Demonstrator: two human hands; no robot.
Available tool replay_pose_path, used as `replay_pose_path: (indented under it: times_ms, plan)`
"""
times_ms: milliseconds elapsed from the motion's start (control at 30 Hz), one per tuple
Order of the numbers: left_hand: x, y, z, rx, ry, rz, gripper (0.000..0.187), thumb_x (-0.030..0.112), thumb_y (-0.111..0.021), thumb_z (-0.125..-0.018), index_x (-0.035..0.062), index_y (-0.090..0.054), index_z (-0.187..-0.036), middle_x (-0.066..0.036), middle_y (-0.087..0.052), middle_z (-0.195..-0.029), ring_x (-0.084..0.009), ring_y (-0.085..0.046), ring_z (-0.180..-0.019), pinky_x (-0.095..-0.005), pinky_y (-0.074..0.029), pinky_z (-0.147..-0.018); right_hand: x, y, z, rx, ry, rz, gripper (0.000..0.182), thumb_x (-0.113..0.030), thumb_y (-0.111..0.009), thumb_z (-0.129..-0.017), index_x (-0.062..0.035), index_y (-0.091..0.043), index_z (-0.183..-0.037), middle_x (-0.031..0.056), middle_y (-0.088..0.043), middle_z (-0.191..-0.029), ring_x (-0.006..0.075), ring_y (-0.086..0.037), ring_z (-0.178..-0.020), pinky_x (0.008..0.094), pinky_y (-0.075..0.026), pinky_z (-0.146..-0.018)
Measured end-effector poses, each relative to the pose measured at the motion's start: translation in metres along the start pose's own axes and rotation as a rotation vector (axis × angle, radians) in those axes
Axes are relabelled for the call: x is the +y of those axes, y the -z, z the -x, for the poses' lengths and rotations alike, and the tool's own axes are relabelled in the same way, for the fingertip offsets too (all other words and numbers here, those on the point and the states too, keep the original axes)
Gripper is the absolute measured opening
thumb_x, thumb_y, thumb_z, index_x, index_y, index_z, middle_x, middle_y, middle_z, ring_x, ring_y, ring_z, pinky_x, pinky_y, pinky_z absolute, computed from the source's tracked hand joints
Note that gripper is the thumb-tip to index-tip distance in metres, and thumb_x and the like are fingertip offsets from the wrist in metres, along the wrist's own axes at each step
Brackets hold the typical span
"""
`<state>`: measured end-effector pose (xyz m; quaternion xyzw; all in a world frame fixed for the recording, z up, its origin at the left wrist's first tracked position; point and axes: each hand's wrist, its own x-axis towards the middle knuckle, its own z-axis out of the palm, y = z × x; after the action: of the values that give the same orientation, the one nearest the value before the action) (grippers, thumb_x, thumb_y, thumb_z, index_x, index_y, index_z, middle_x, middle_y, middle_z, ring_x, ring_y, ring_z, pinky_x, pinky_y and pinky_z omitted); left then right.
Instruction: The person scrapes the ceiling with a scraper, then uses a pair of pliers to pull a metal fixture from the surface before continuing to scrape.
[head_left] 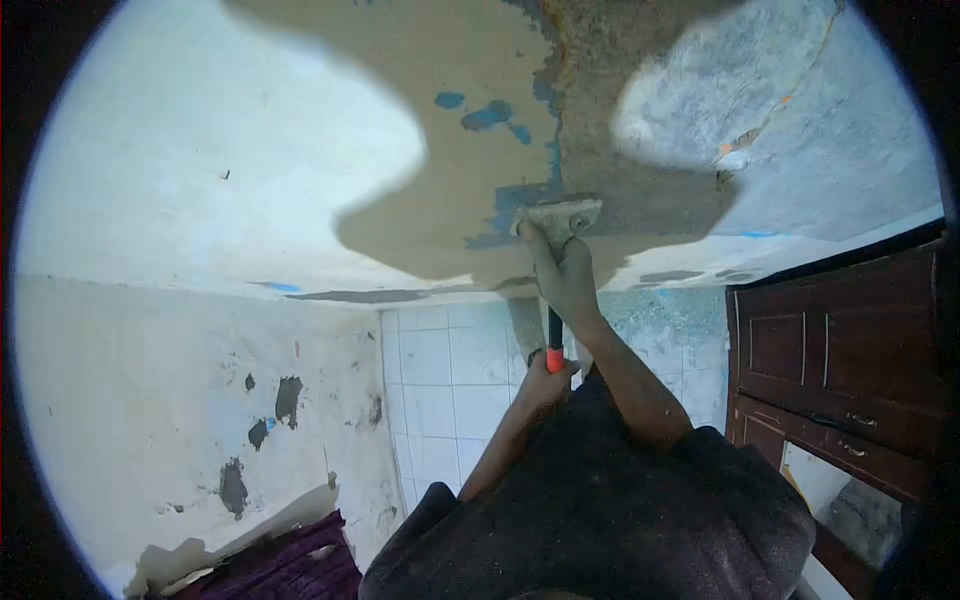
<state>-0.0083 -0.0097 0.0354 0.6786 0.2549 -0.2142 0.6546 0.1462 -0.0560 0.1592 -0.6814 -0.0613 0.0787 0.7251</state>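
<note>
1. Up against the wall (300, 180) in the head view, near the middle, is a scraper (558, 214) with a broad, pale, flat head; whether its edge actually touches the surface, I cannot tell.

2. Close behind that head, the right hand (568, 282) is clasped about the tool, its digits bent in against the back of the plate; the far side of this grip is hidden.

3. Nearer the body, the left hand (547, 380) is closed around the lower handle, by an orange-red section (555, 360). Between the two hands runs a black length of handle (555, 328).

4. Just left of the scraper head, a blue patch (508, 208) shows on the wall, with smaller blue spots (487, 116) higher up. To the right the surface turns rough and grey, and a crack (745, 142) runs through its bright part. Across the middle falls a broad shadow (450, 225).

5. Below the hands, dark clothing (600, 500) covers the person's body, and white tiles (425, 405) with thin joints lie beyond it.

6. Along the left, a side wall (130, 400) bears grey bare patches (233, 487), with purple cloth (300, 562) at the bottom. On the right stands dark brown woodwork (870, 335) with panels and metal handles (856, 450).
</note>
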Motion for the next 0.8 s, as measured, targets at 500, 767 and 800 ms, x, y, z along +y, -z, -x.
replay_pose_path:
  times_ms: [500,767,800]
  plan:
    - [0.062,0.015,-0.001,0.127,-0.128,-0.092,0.026,0.023,-0.064,-0.083,-0.0014,-0.055,-0.082,-0.005,-0.053,-0.06,-0.0155,-0.051,-0.053,-0.0329,-0.041,-0.051,-0.034,0.002,-0.009,-0.022,0.176,-0.056,0.026,-0.027,-0.056,-0.094,-0.0047,-0.061,-0.08,-0.0046,-0.047,-0.054,0.0033,-0.043,-0.047,0.0227,-0.032,-0.043]
    - [0.044,0.012,-0.01,0.139,-0.072,-0.062,0.03,0.027,-0.066,-0.081,-0.0005,-0.056,-0.077,-0.006,-0.054,-0.061,-0.0177,-0.054,-0.056,-0.0361,-0.043,-0.053,-0.018,-0.001,-0.007,-0.112,0.109,0.006,0.024,-0.017,-0.048,-0.098,-0.0066,-0.049,-0.076,-0.0055,-0.042,-0.059,0.0015,-0.038,-0.051,0.0217,-0.029,-0.045]
    - [0.039,0.012,-0.013,0.14,-0.073,-0.062,0.03,0.027,-0.066,-0.081,-0.0005,-0.056,-0.077,-0.006,-0.054,-0.061,-0.0177,-0.054,-0.056,-0.0361,-0.043,-0.053,-0.018,-0.001,-0.006,-0.113,0.111,0.006,0.024,-0.017,-0.048,-0.098,-0.0066,-0.049,-0.076,-0.0055,-0.042,-0.059,0.0015,-0.038,-0.051,0.0217,-0.029,-0.045]
